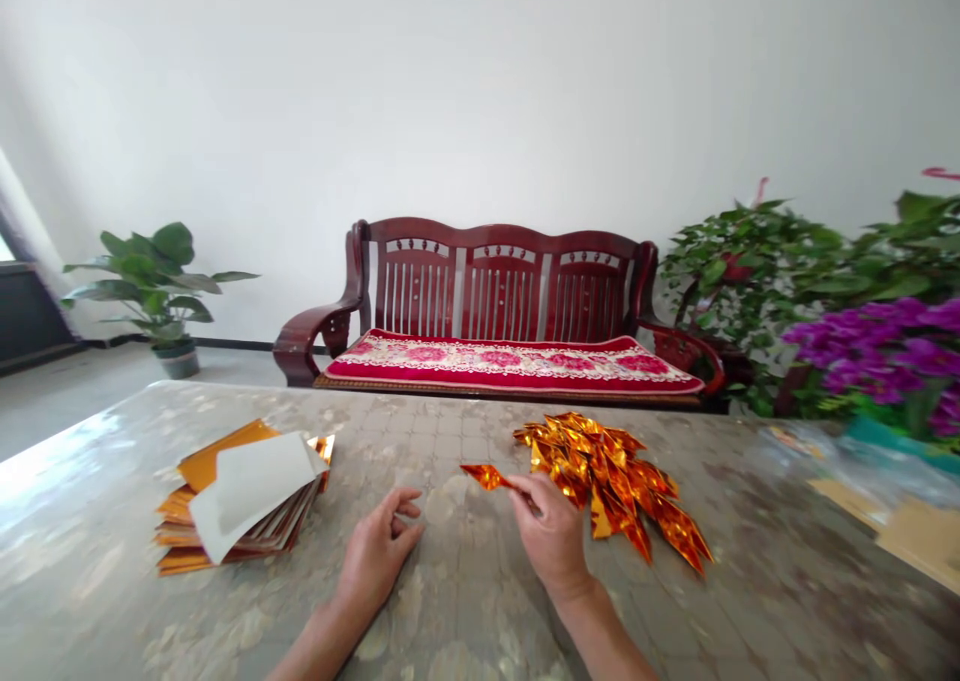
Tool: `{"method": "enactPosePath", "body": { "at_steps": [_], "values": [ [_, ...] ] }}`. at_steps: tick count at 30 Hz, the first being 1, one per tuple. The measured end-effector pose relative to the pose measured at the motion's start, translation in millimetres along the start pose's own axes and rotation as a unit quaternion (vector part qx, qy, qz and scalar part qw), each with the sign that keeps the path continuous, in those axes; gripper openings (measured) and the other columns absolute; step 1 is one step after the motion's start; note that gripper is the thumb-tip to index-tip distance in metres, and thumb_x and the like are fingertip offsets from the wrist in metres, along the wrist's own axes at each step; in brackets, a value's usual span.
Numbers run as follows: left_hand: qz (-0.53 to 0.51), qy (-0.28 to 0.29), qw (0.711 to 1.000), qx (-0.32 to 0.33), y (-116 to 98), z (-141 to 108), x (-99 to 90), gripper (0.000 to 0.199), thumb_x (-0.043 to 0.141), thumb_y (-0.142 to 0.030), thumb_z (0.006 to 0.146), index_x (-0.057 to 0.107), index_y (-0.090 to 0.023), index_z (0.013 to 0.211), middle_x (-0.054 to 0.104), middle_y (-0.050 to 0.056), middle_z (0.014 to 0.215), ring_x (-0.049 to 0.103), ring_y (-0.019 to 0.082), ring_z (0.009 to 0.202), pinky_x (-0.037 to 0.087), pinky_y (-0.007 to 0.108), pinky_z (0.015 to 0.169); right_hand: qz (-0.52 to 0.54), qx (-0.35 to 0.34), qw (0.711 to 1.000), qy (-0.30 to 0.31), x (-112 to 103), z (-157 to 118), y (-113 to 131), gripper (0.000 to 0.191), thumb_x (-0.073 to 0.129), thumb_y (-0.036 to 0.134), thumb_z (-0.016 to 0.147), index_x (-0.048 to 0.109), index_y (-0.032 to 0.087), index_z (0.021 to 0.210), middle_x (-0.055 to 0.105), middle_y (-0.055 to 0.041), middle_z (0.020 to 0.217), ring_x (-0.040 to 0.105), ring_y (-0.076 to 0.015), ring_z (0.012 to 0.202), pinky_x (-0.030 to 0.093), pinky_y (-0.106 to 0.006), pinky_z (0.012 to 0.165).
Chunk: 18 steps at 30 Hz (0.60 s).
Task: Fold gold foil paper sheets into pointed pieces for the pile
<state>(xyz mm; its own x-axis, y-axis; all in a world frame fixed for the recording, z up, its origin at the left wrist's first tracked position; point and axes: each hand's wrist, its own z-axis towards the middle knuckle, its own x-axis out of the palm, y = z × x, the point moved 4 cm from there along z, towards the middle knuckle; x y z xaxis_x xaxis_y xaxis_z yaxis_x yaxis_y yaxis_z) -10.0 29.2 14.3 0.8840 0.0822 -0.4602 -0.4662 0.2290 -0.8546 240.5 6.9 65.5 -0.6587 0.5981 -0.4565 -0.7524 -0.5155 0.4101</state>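
Note:
My right hand pinches one end of a folded gold foil paper ingot, a shiny orange piece with pointed tips. Just beyond and to the right of that hand lies a heap of similar folded foil pieces. My left hand rests at the middle of the table with nothing in it, its fingers loosely curled and apart. To its left is a stack of foil paper sheets, gold on one side, with a pale sheet face up on top.
The table has a patterned, glossy cover. Clear plastic bags and brown cardboard lie at its right side. Behind it stand a wooden bench, a potted plant and purple flowers.

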Motion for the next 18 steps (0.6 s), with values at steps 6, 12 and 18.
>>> {"method": "enactPosePath", "body": {
  "at_steps": [6, 12, 18],
  "values": [
    [0.02, 0.013, 1.0, -0.001, -3.2, -0.6, 0.1, 0.027, 0.059, -0.029, 0.073, 0.068, -0.02, 0.098, 0.073, 0.001, 0.089, 0.062, 0.015, 0.062, 0.05, 0.027, 0.066, -0.015, 0.02, 0.999, -0.044, -11.7, -4.4, -16.8, 0.012, 0.056, 0.025, 0.091, 0.064, 0.021, 0.083, 0.068, -0.0031, 0.077, 0.065, -0.0156, 0.073, 0.051, -0.027, 0.072],
    [0.064, 0.03, 0.997, -0.005, -5.4, 0.0, 1.7, 0.021, 0.057, -0.028, 0.074, 0.071, -0.021, 0.089, 0.072, 0.0, 0.079, 0.063, 0.017, 0.065, 0.047, 0.026, 0.066, -0.086, 0.078, 0.991, -0.073, -22.9, -8.1, -44.2, 0.013, 0.058, 0.031, 0.089, 0.065, 0.021, 0.085, 0.07, -0.0037, 0.08, 0.064, -0.0173, 0.073, 0.048, -0.028, 0.072],
    [0.073, 0.039, 0.997, -0.002, -2.9, 0.5, 2.2, 0.02, 0.056, -0.028, 0.076, 0.072, -0.023, 0.087, 0.071, -0.001, 0.076, 0.063, 0.017, 0.066, 0.047, 0.026, 0.068, -0.251, 0.158, 0.946, -0.128, -57.5, 5.5, -66.7, 0.015, 0.057, 0.03, 0.083, 0.069, 0.021, 0.08, 0.071, -0.0056, 0.075, 0.061, -0.0214, 0.07, 0.041, -0.03, 0.065]
  ]
}}
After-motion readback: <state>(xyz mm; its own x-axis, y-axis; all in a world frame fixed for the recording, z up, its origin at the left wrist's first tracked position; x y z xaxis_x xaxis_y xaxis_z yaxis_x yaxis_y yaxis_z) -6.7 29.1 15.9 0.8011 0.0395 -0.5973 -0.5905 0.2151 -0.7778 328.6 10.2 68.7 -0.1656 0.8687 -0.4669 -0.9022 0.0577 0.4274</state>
